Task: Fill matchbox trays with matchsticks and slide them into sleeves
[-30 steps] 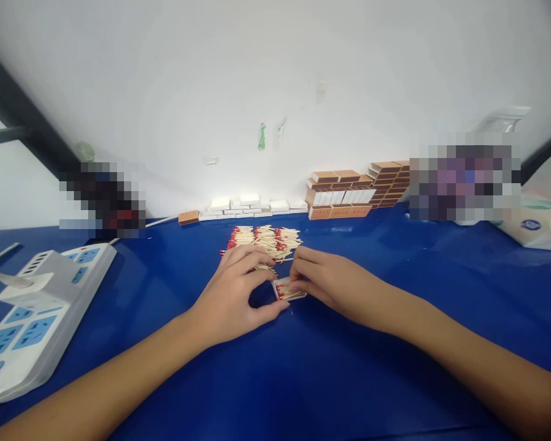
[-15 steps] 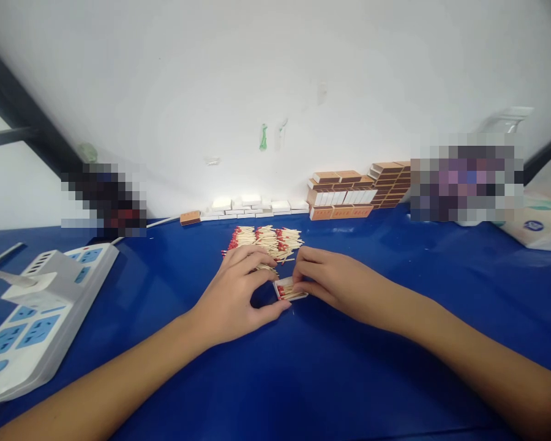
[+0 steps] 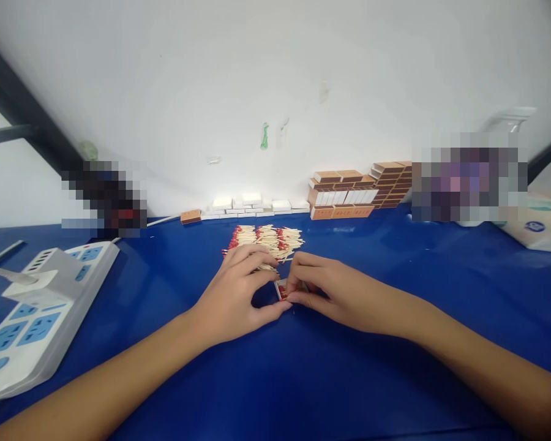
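On the glossy blue tabletop [image 3: 294,380], we see a long white power strip [image 3: 41,327] with light-blue sockets at near left and a soft white pack [image 3: 544,214] at far right. Beyond, we see a pale wall [image 3: 188,79] bearing a green smear [image 3: 265,136].

**Head-worn camera, single view**

Seen from above the near edge of the blue table [image 3: 266,386], facing forward and down toward the far white wall [image 3: 188,79]; the left hand [image 3: 239,291] and right hand [image 3: 321,283] lie centrally, at close range.

Match pile [image 3: 267,237] behind matchbox tray [image 3: 278,290]
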Motion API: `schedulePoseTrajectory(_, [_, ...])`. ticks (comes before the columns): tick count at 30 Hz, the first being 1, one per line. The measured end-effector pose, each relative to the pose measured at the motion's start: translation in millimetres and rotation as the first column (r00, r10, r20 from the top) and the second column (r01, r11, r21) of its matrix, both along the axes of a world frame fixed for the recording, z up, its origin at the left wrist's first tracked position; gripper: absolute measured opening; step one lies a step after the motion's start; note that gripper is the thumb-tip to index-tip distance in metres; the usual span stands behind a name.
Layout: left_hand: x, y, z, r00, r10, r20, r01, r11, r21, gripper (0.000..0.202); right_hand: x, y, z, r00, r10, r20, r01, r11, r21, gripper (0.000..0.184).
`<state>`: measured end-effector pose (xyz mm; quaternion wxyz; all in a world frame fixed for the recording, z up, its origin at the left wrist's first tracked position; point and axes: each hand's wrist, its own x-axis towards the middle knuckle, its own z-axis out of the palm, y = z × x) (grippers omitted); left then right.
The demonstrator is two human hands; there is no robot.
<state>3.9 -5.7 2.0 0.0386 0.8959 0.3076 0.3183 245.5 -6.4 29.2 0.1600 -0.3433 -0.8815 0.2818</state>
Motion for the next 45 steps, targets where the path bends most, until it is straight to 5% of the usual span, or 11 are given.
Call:
schedulePoseTrajectory(9, [0,0,0.1,1.000,-0.028,-0.003,0.028,1.000,0.013,0.021,-3,-1,0.2,0.999,0.028,0.017,-0.027,0.999,-0.040,0.015])
schedulePoseTrajectory(19, [0,0,0.8,1.000,-0.027,-0.011,0.027,1.000,0.005,0.021,-10,-4,-2.0,0.988,0.030,0.154,-0.048,0.992,0.114,0.016])
schedulePoseTrajectory(45, [-1,1,0.4,1.000,-0.029,-0.012,0.029,0.999,0.019,0.023,-7,-2,-5.8,0.984,-0.046,0.174,-0.005,0.960,0.280,0.015])
